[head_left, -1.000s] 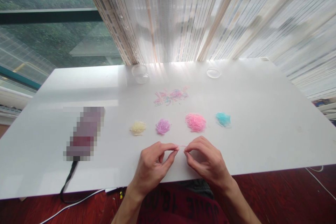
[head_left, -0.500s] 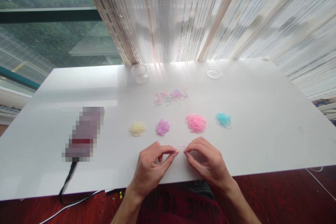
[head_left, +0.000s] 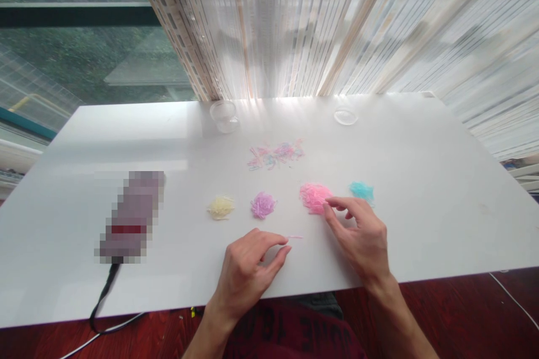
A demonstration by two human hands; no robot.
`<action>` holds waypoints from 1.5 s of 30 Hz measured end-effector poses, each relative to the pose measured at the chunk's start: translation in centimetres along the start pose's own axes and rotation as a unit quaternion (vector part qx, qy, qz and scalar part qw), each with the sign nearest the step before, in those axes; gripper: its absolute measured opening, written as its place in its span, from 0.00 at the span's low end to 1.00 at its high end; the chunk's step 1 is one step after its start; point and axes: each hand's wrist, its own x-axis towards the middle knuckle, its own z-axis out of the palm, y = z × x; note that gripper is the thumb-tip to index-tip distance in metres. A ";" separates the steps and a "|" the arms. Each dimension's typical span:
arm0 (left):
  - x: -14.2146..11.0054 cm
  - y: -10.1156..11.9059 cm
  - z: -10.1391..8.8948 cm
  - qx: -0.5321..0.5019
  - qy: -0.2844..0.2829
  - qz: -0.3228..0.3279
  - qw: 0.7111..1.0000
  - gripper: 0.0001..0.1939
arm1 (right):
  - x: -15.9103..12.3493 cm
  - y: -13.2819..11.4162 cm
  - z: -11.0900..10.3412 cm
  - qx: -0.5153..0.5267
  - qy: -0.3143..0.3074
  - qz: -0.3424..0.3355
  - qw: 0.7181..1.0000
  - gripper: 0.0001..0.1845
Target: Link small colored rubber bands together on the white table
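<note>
My left hand [head_left: 255, 266] is low over the table, thumb and forefinger slightly apart with nothing visible between them. A single thin pink strip [head_left: 296, 237] lies just beyond its fingertips. At the right edge of the pink pile of short strips [head_left: 315, 197], my right hand [head_left: 360, 230] has thumb and forefinger pinched together. Whatever is in that pinch is too small to make out. Left of the pink pile sit a purple pile [head_left: 263, 205] and a pale yellow pile [head_left: 221, 208]. Behind my right hand is a turquoise pile [head_left: 361, 190], partly covered.
Farther back lies a loose heap of mixed-colour strips [head_left: 275, 155]. Clear round plastic containers [head_left: 224, 116] and a clear lid-like disc [head_left: 346, 116] rest near the curtain. A blurred-out device [head_left: 132, 213] with a black cable lies on the left of the white table [head_left: 442, 190].
My right hand has moved forward and right, from beside the left hand to the pink pile. The thumb and forefinger of my left hand have parted. The single strip still lies near them.
</note>
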 end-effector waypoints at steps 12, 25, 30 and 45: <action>0.3 0.2 1.3 0.140 0.004 -0.023 0.990 0.06 | -2.6 -1.0 -0.2 0.045 -0.044 -0.026 0.998 0.06; 0.2 0.3 0.7 0.096 -0.035 0.008 0.995 0.08 | -3.5 -1.8 1.0 0.105 -0.179 -0.089 0.974 0.09; -0.1 0.1 0.6 0.031 -0.021 0.009 0.999 0.04 | -3.7 -2.0 1.0 0.138 -0.159 -0.077 0.975 0.08; -0.3 0.3 0.3 -0.037 -0.029 -0.057 0.997 0.05 | -3.8 -2.9 1.0 0.189 -0.145 -0.062 0.969 0.08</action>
